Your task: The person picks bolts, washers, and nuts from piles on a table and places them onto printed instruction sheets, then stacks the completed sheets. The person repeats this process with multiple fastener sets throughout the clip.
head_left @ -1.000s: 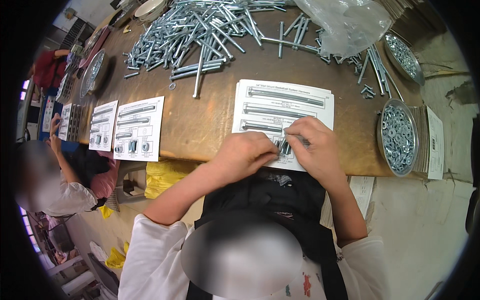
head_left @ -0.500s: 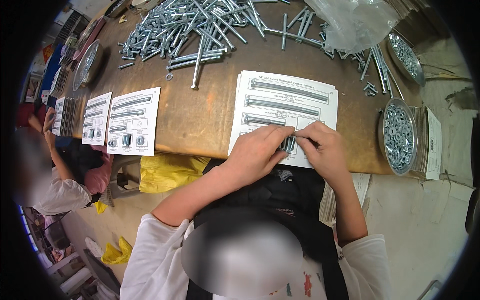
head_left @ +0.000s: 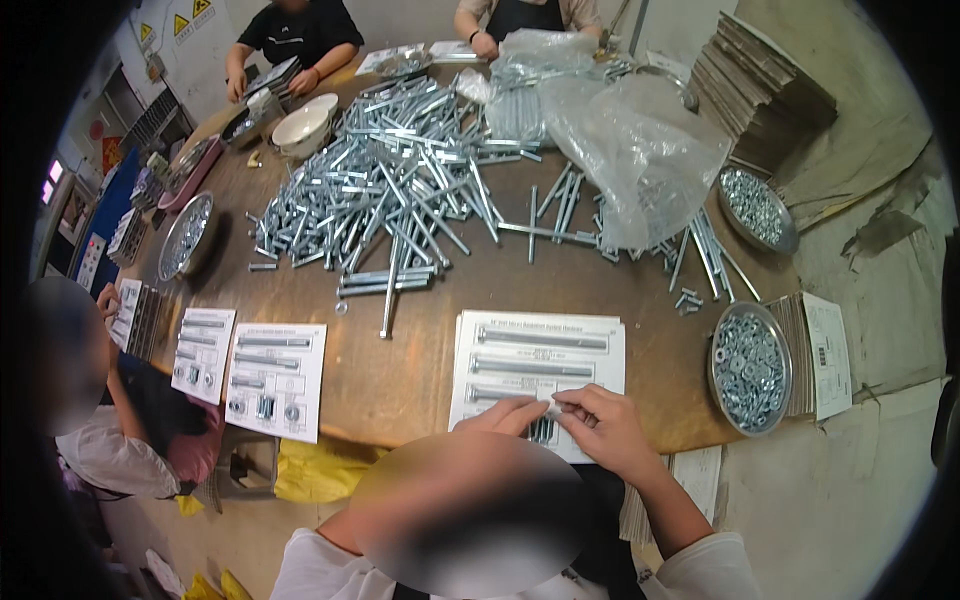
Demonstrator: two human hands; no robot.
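Observation:
A white card [head_left: 613, 345] lies at the near edge of the table, with long hex bolts shown in rows on it. Both my hands are over its lower half. My left hand [head_left: 507, 412] comes in from the left, its fingers bent together; a blurred patch covers part of that arm. Thumb and fingertips of my right hand [head_left: 606, 428] are pinched close to the left fingertips. Just below them, short dark metal pieces [head_left: 541, 431] stand side by side on the card. What the fingertips hold is too small to make out.
A big heap of bolts [head_left: 400, 160] covers the table's middle, with a clear plastic bag [head_left: 640, 150] at its right. Steel bowls of washers [head_left: 750, 370] and small hardware [head_left: 757, 208] stand right, near stacked cards [head_left: 828, 355]. More cards [head_left: 275, 375] lie left. Other people work left and across.
The view has tilted up, so the far side of the table and two more people now show. My hands stay together over the same part of the card.

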